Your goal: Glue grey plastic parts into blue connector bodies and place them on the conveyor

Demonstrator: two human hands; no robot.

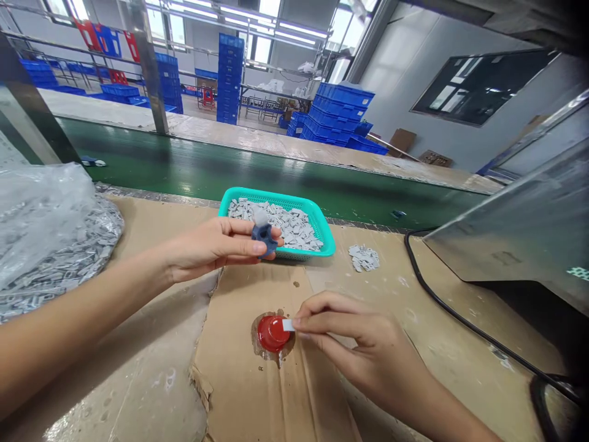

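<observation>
My left hand [230, 242] is closed around a dark blue plastic part [264, 239] with a whitish, translucent piece on its top. It is held up in front of a turquoise basket [327, 236] filled with small grey plastic pieces [294, 226]. Lower down, my right hand [350, 337] pinches a small flat light-grey piece [288, 325] between thumb and fingers. That piece is over the edge of a red cap-like dish [271, 334]; whether they touch I cannot tell. A wet stain surrounds the dish on the cardboard sheet [248, 393].
A clear plastic bag [55, 215] of grey parts lies at left. Right of the basket is a small pile of grey pieces [364, 258]. A black cable [453, 304] runs beside a metal housing [519, 221]. Behind the bench stretches a green conveyor belt [193, 162]; blue crates [338, 110] stand beyond.
</observation>
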